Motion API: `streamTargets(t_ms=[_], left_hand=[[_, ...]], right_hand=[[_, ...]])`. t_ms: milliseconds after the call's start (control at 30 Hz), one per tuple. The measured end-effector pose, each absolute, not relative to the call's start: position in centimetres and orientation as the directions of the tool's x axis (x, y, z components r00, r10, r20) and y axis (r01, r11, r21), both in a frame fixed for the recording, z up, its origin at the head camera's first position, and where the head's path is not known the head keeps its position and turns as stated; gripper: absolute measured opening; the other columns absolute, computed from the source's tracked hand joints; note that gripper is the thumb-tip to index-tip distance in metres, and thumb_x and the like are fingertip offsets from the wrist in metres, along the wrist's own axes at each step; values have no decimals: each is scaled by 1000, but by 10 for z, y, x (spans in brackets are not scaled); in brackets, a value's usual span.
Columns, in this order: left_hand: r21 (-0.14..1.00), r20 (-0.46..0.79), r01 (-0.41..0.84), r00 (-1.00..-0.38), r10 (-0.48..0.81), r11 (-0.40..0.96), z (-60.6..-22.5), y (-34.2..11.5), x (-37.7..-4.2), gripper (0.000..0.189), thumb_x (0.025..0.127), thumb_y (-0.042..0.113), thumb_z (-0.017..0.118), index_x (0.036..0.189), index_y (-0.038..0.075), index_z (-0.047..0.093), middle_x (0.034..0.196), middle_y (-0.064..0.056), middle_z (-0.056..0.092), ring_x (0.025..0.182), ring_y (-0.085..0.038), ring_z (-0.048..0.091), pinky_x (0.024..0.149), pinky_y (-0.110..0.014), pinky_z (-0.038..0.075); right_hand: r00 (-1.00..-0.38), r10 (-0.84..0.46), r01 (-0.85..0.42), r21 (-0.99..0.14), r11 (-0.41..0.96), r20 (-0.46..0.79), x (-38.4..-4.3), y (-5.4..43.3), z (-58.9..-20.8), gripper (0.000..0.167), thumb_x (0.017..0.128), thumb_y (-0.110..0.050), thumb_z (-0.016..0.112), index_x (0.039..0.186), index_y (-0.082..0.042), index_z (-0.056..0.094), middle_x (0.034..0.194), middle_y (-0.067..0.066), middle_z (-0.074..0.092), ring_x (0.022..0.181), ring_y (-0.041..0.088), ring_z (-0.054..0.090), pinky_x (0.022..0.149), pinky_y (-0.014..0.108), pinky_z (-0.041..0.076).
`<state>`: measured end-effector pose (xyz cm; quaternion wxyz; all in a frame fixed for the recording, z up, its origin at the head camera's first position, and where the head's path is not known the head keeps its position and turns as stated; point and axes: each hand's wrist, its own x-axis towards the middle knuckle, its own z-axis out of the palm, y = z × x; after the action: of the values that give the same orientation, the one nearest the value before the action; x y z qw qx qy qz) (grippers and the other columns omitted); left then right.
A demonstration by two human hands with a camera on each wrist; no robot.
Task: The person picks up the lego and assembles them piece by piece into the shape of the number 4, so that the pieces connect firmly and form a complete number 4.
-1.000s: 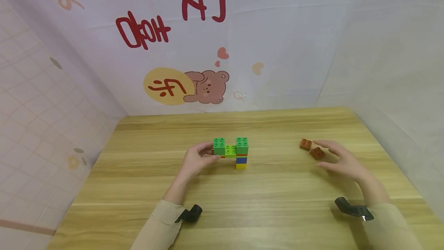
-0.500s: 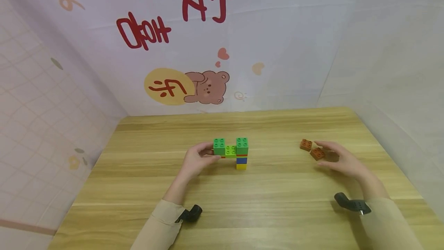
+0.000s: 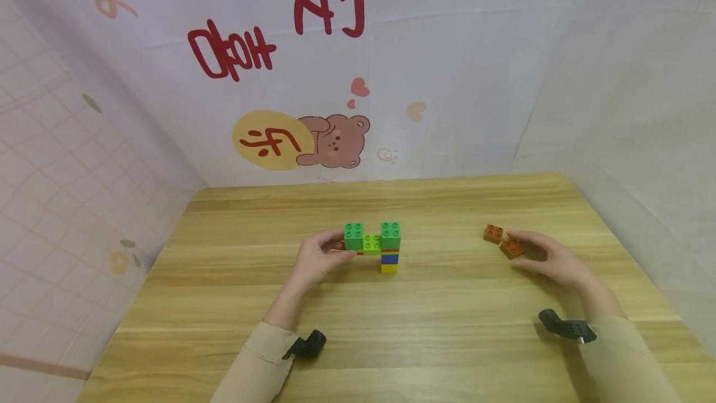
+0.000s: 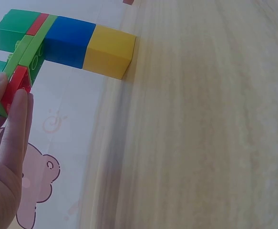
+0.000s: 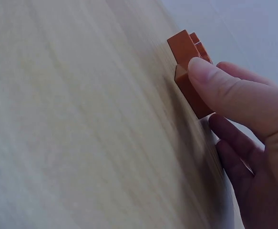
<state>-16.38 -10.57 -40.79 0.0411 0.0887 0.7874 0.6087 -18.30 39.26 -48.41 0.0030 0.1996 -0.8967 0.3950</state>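
Note:
A building-brick structure [image 3: 390,258] stands in the middle of the table: a yellow, blue, lime, red and green column, with a lime arm reaching left under another green brick [image 3: 353,236]. My left hand [image 3: 317,260] grips that arm's free end, with the thumb and fingers on its red underside brick [image 4: 15,87] in the left wrist view. At the right, my right hand [image 3: 556,260] has its thumb and index finger around the nearer orange-brown brick [image 3: 511,247]. In the right wrist view the thumb [image 5: 212,78] covers part of this brick; the index finger's contact is hidden.
A second orange-brown brick [image 3: 493,233] lies just beyond the nearer one, to its left. The wooden table [image 3: 436,328] meets a printed white cloth backdrop [image 3: 464,67] at its back edge. Cloth also hangs at both sides.
My right thumb and index finger have drawn in around the nearer orange-brown brick, which has turned slightly. My left hand and the brick structure have stayed in place.

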Motion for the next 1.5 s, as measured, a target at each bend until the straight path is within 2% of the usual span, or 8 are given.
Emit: streamTargets(t_ms=[267, 667, 1000, 1267, 1500], left_hand=[[964, 41, 89, -981, 191, 249, -407, -105, -164, 43, 82, -1, 77, 124, -2, 66, 112, -12, 69, 100, -30, 64, 79, -29, 54], [963, 42, 91, -981, 192, 253, -406, -105, -164, 43, 82, -1, 78, 124, -2, 66, 109, -11, 69, 99, -27, 64, 78, -29, 54], [967, 53, 105, -974, 218, 234, -408, -106, -166, 41, 82, -2, 77, 122, -3, 67, 110, -14, 69, 98, -29, 65, 76, -24, 53], [965, 56, 109, -974, 219, 238, -408, -106, -166, 41, 82, -1, 78, 122, -2, 67, 112, -14, 69, 99, -29, 65, 77, -24, 53], [966, 52, 104, -976, 211, 239, -407, -105, -165, 41, 82, -1, 78, 122, -3, 67, 112, -14, 69, 99, -29, 65, 77, -24, 53]], right_hand=[[-918, -346, -381, -676, 631, 194, -183, 394, -488, 51, 86, -8, 77, 133, 1, 58, 133, 26, 56, 119, -8, 39, 94, 2, 22], [-922, -309, -383, -652, 654, 232, -182, 391, -494, 40, 85, -5, 77, 124, -3, 66, 122, 21, 63, 112, -13, 41, 92, 1, 23], [-947, -259, -320, -656, 683, 192, -176, 382, -491, 36, 87, -18, 78, 120, -8, 69, 120, 15, 65, 107, -12, 45, 91, 3, 26], [-939, -273, -343, -642, 686, 210, -174, 360, -480, 38, 84, -20, 81, 119, -8, 70, 116, 13, 66, 105, -1, 52, 90, 9, 34], [-892, -359, -445, -680, 583, 276, -183, 336, -477, 37, 83, -7, 80, 118, -4, 68, 111, 10, 67, 102, -3, 57, 89, 9, 42]])
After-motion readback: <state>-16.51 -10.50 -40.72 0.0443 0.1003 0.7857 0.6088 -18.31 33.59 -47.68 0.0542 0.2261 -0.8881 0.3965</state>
